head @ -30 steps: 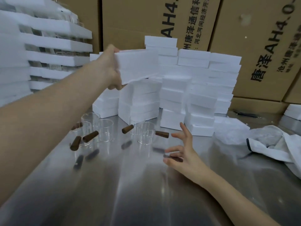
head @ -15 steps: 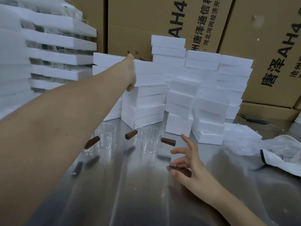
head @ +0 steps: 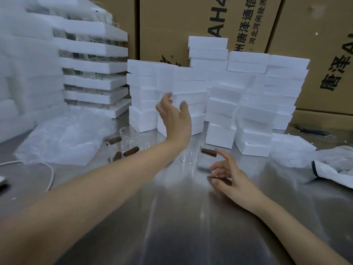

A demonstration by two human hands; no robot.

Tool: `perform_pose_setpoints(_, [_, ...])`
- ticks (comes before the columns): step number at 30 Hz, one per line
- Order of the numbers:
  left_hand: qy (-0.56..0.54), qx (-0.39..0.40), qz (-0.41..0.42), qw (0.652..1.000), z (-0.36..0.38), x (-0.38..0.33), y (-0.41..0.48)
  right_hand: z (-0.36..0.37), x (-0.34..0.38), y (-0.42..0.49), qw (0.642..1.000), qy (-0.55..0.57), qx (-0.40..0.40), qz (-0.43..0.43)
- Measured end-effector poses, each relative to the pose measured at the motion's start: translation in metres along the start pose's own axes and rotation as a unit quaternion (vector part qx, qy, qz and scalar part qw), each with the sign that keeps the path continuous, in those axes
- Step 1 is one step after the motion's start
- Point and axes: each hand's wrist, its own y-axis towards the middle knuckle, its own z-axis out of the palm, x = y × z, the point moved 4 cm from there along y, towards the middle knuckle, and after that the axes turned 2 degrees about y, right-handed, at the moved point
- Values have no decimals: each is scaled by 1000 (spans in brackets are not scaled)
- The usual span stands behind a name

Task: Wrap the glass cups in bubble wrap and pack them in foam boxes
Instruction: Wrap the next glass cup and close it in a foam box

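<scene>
While clear, brown-handled glass cups (head: 188, 155) stand bare mid-frame on the steel counter (head: 172, 217), the left hand (head: 174, 119) hangs, fingers released.
Of the right hand (head: 227, 175) I cannot tell; next, one cup onto the clear bubble wrap (head: 63, 138), left.

Five brown wooden handles (head: 131, 151) of clear glass cups (head: 188, 157) show on the steel desk (head: 172, 217). There are dozens of white foam boxes (head: 220, 139) and at least three brown cardboard cartons (head: 172, 25).

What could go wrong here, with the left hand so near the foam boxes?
The left forearm crosses over the glass cups; lowering it could knock them over. The foam boxes are stacked unevenly, so a push from the left hand might topple them onto the cups.
</scene>
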Motion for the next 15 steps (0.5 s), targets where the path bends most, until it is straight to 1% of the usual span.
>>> perform_pose_setpoints(1, [5,67,41,997,-5,6,-28,0,1,-1,1000,-9,-3,2])
perform_pose_setpoints(3, [26,206,51,977,-19,28,-66,2,3,-4,999,-46,-4,0])
perform_pose_setpoints(4, [80,262,53,960,-29,38,-77,4,5,-5,998,-68,-1,-2])
perform_pose_setpoints(6, [224,352,77,905,-44,49,-92,7,12,-7,992,-124,13,-13])
perform_pose_setpoints(7, [273,380,89,879,-49,53,-96,7,15,-8,989,-147,16,-21])
perform_pose_setpoints(8, [295,392,96,866,-53,55,-98,7,18,-8,987,-159,17,-23])
perform_pose_setpoints(12, [306,370,92,872,-61,52,-97,5,20,-14,986,-162,19,-12])
perform_pose_setpoints(13, [322,365,101,868,-61,52,-97,5,20,-15,985,-169,20,-13])
perform_pose_setpoints(15, [372,355,152,844,-61,53,-97,5,20,-16,983,-181,21,-19])
